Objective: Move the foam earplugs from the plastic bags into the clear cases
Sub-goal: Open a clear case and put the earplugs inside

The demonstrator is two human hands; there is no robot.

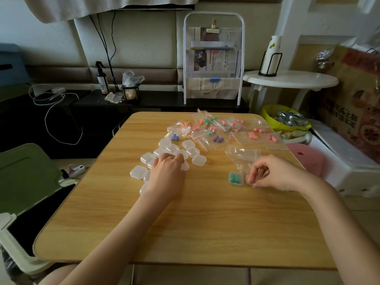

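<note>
A square wooden table (185, 223) with a pale grain top fills the middle of a dim room. To its left stand a green plastic chair (26, 175) and a dark low bench (82, 99) carrying a white cable (53, 112) and a dark spray bottle (102, 79). Behind the table a white metal rack (213, 58) holds newspapers, and further right sits a round white side table (290, 80).

On the tabletop's left half lies a cluster of small clear plastic cases (172, 151). The left hand (167, 171) rests palm down on this cluster, its fingertips curled onto one case; whether they actually grip it I cannot tell. Beyond, toward the far edge, small clear plastic zip bags (218, 130) hold orange, pink, blue, purple and green foam earplugs. An emptied clear bag (241, 157) lies nearer. Just below it sits one clear case holding teal earplugs (235, 178). Just beside it, the right hand (273, 173) hovers with fingers loosely curled, holding nothing visible.
</note>
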